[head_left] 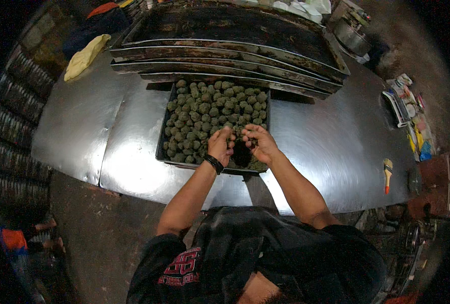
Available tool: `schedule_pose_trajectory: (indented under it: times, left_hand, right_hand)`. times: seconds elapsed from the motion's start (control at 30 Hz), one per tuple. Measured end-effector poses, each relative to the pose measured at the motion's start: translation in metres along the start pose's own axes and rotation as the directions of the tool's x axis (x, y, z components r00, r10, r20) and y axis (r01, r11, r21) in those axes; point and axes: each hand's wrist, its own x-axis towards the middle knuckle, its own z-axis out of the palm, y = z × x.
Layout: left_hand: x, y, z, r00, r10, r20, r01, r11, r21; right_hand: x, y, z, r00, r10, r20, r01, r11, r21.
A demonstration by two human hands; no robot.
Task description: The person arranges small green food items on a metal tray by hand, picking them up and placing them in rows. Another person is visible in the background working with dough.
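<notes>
A dark rectangular tray [160, 147] stands on the metal table before me, filled with many greenish-brown balls [199, 109]. Loose crumbly mix of the same colour [257, 164] lies in its near right corner. Over that end of the tray is my left hand [221, 146], fingers curled, a black band round its wrist. Facing it a short way to the right, my right hand [261, 144] has its thumb and fingers drawn together. Whatever the fingertips hold is too small and dark to name.
Large dark baking trays [230, 30] are stacked behind the ball tray. A yellow cloth-like or dough-like piece [86, 57] lies at the far left. On the right rests a brush [387, 175]. Racks [17, 126] line the left side, and a metal pot [351, 38] stands far right.
</notes>
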Motion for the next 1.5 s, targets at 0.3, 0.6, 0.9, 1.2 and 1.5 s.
schedule_pose_trajectory:
  times: [0.3, 0.6, 0.9, 1.2, 1.5]
  left_hand:
    - [-0.032, -0.034, 0.032, 0.952, 0.186, -0.245, -0.171, 0.982, 0.081]
    - [-0.044, 0.001, 0.027, 0.962, 0.256, -0.094, -0.219, 0.931, 0.293]
    - [-0.026, -0.007, 0.018, 0.974, 0.075, -0.214, -0.045, 0.989, 0.142]
    - [-0.01, 0.013, -0.019, 0.972, 0.075, 0.224, -0.037, 0.985, -0.17]
    - [-0.007, 0.007, 0.0, 0.994, -0.059, 0.092, 0.072, 0.987, -0.143]
  right_hand:
    - [-0.009, -0.011, -0.017, 0.997, 0.072, -0.025, -0.076, 0.949, -0.304]
    - [-0.012, -0.044, -0.001, 0.972, 0.106, 0.21, -0.03, 0.942, -0.334]
    - [0.008, 0.002, -0.015, 0.981, 0.091, -0.172, -0.13, 0.963, -0.236]
    - [-0.019, -0.004, 0.017, 0.998, 0.038, -0.049, -0.038, 0.999, 0.012]
    - [-0.026, 0.009, 0.029, 0.954, 0.019, -0.299, -0.006, 0.999, 0.045]
